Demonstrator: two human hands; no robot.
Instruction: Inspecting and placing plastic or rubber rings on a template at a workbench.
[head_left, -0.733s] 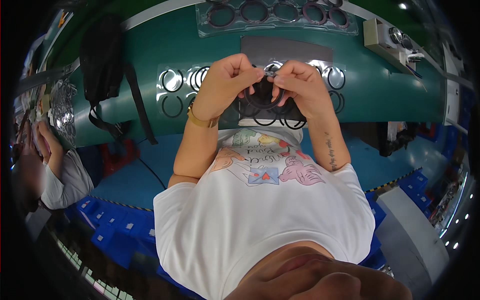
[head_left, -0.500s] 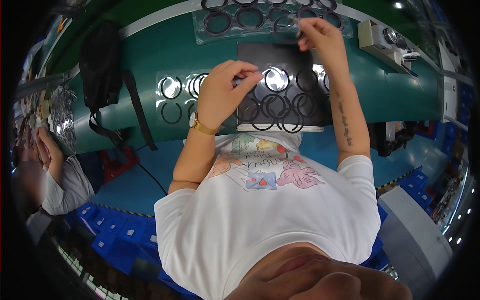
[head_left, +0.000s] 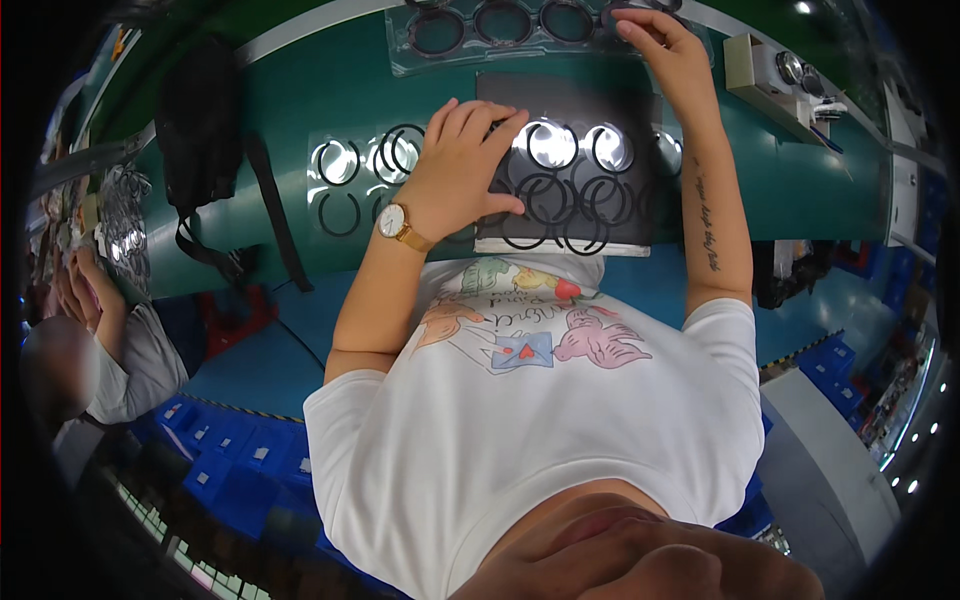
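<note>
My right hand (head_left: pixel 672 48) reaches over the far right part of a clear plastic tray (head_left: pixel 410 62). Its thumb and fingertips are pinched at the edge of a dark ring there, partly hidden by the fingers. Other dark rings (head_left: pixel 503 24) sit in the tray's round pockets. Over the left edge of a black mat (head_left: pixel 560 90), my left hand (head_left: pixel 458 172) hovers with thumb and fingers apart and nothing visible between them. Beside it, thin black open rings (head_left: pixel 552 146) lie in rows on clear film, several overlapping. The hand covers part of the film.
A black backpack (head_left: pixel 205 130) with a loose strap lies on the left of the green table (head_left: pixel 310 95). On the right stands a pale box (head_left: pixel 742 68) holding small round metal parts. Another person (head_left: pixel 130 350) sits at the far left.
My right hand has moved up and right with the ring, from above the tray's near edge to its far right. My left hand's pinch has spread open.
</note>
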